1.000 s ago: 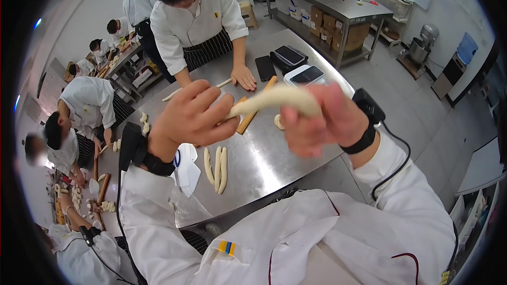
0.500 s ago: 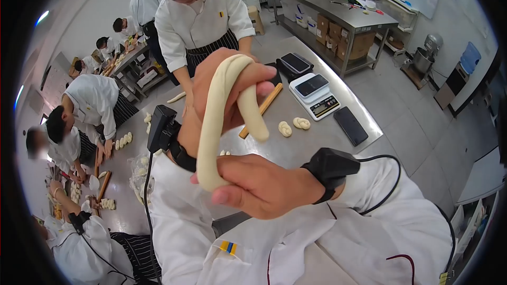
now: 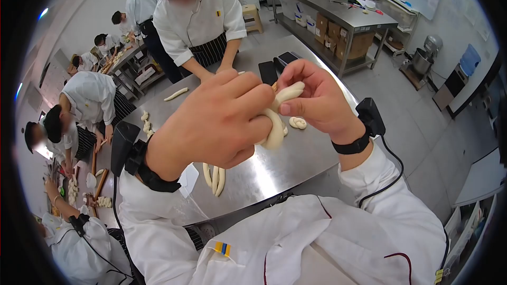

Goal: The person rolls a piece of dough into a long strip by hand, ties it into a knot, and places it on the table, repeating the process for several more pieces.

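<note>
Both hands hold one pale dough rope (image 3: 277,126) in the air above the steel table (image 3: 296,158). My left hand (image 3: 216,121) closes over most of the rope, hiding how it is twisted. My right hand (image 3: 314,97) pinches the rope's upper end between thumb and fingers. Below the hands, three dough strands (image 3: 214,179) lie side by side on the table. A finished dough knot (image 3: 298,122) sits on the table just beyond my right hand.
A person in a white jacket and striped apron (image 3: 198,18) works at the table's far side, next to a loose dough strand (image 3: 175,94). Dark phones or scales (image 3: 277,63) lie at the far edge. More people work at tables on the left (image 3: 87,105).
The rope was stretched level, then hung looped over my raised left hand. Now both hands have come together lower down and the rope is bunched between them.
</note>
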Motion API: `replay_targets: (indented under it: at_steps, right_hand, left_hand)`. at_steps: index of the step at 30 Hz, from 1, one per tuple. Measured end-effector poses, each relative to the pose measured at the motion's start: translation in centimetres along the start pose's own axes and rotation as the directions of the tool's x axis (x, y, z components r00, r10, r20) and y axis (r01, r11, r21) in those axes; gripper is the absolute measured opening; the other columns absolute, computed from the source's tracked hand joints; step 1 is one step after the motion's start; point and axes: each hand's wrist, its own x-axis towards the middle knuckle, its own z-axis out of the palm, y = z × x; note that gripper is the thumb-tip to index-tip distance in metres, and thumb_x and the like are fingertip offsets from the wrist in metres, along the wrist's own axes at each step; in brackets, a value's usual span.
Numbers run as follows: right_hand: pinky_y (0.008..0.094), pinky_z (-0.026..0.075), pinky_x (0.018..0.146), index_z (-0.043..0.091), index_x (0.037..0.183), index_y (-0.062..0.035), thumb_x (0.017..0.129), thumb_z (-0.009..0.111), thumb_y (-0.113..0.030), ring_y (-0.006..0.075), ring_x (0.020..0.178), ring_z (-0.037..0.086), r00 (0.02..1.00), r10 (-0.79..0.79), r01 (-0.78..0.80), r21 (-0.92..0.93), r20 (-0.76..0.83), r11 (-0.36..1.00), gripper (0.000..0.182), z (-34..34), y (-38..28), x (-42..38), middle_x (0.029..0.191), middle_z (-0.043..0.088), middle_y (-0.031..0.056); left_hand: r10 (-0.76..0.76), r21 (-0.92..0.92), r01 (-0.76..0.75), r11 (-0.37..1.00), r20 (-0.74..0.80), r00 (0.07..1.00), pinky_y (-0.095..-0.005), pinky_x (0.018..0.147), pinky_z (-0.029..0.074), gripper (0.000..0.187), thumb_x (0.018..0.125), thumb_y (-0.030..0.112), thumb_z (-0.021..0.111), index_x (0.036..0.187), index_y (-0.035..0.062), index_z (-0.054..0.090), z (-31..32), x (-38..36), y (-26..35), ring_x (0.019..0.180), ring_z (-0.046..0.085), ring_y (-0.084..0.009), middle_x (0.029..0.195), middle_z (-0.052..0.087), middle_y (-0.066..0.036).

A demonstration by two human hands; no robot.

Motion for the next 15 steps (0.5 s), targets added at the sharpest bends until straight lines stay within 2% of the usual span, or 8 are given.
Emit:
replay_targets:
  at_steps: [5,7,8,9,11,13,14,15]
  right_hand:
    - [0.0296,0.054,0.087,0.048,0.118,-0.0027,0.08,0.076,0.004,0.0141,0.097,0.063,0.94,-0.239,0.242,-0.016,-0.245,0.97,0.048,2.5,2.1,-0.9,0.107,0.06,0.0083]
    - [0.0298,0.054,0.088,0.046,0.12,-0.0028,0.081,0.076,0.003,0.0144,0.099,0.062,0.895,-0.325,0.325,-0.054,-0.304,0.944,0.05,3.2,2.6,-1.4,0.106,0.06,0.0087]
    - [0.0302,0.053,0.089,0.046,0.122,-0.002,0.082,0.076,0.0,0.0146,0.1,0.062,0.886,-0.364,0.339,-0.132,-0.288,0.931,0.05,3.4,2.8,-1.6,0.108,0.061,0.0095]
    - [0.0305,0.053,0.09,0.045,0.123,-0.0012,0.084,0.075,-0.002,0.0149,0.101,0.062,0.877,-0.398,0.35,-0.209,-0.27,0.913,0.049,3.6,2.9,-1.8,0.109,0.061,0.0102]
    - [0.0311,0.052,0.091,0.046,0.126,0.0,0.085,0.076,-0.008,0.0154,0.102,0.062,0.886,-0.363,0.316,-0.197,-0.287,0.928,0.051,4.0,2.0,-2.2,0.112,0.061,0.0105]
    - [0.0318,0.051,0.092,0.047,0.128,0.0011,0.086,0.077,-0.014,0.0158,0.103,0.061,0.897,-0.321,0.274,-0.186,-0.305,0.943,0.054,3.9,1.7,-2.6,0.114,0.062,0.0108]
    - [0.0324,0.05,0.092,0.049,0.129,0.0014,0.084,0.078,-0.019,0.0181,0.105,0.061,0.915,-0.37,0.292,-0.365,-0.164,0.884,0.058,3.4,1.8,-2.8,0.116,0.062,0.0114]
    - [0.033,0.049,0.093,0.051,0.13,0.0018,0.082,0.08,-0.023,0.0204,0.107,0.061,0.923,-0.385,0.322,-0.522,-0.013,0.79,0.062,3.1,1.7,-3.0,0.117,0.062,0.012]
  left_hand:
    - [-0.144,-0.072,0.151,0.986,0.091,0.985,-0.0377,0.065,0.043,0.022,0.051,0.01,0.065,0.072,0.0072,0.058,0.8,0.1,0.2,0.081,0.055,-0.0283,0.092,0.053,-0.011]
    - [-0.276,-0.272,0.298,0.915,0.117,0.954,-0.0378,0.067,0.044,0.022,0.056,0.006,0.058,0.078,0.005,0.062,1.5,0.2,0.6,0.08,0.055,-0.0312,0.092,0.053,-0.013]
    - [-0.272,-0.273,0.295,0.916,0.12,0.955,-0.0378,0.067,0.044,0.022,0.056,0.006,0.058,0.078,0.005,0.062,1.7,0.2,0.5,0.08,0.055,-0.0312,0.092,0.053,-0.013]
    - [-0.288,-0.4,0.318,0.86,0.133,0.948,-0.0378,0.068,0.044,0.024,0.06,0.005,0.057,0.082,0.0042,0.064,2.0,0.1,0.3,0.081,0.055,-0.0323,0.093,0.054,-0.014]
    - [-0.3,-0.522,0.334,0.785,0.152,0.942,-0.0378,0.069,0.044,0.026,0.063,0.003,0.055,0.086,0.0034,0.066,2.8,0.1,0.3,0.081,0.055,-0.0334,0.095,0.055,-0.014]
    - [-0.306,-0.649,0.233,0.725,-0.001,0.952,-0.0382,0.063,0.044,0.02,0.071,0.004,0.055,0.089,0.0019,0.065,3.7,0.5,0.6,0.078,0.055,-0.0317,0.09,0.058,-0.014]
    - [-0.309,-0.654,0.232,0.72,-0.001,0.951,-0.0382,0.063,0.044,0.02,0.071,0.004,0.055,0.089,0.0019,0.065,3.9,0.5,0.5,0.078,0.055,-0.0317,0.09,0.058,-0.014]
    - [-0.336,-0.681,0.309,0.664,0.097,0.937,-0.0366,0.064,0.044,0.019,0.074,0.004,0.056,0.09,0.0021,0.065,3.9,0.3,0.3,0.078,0.057,-0.0295,0.092,0.059,-0.014]
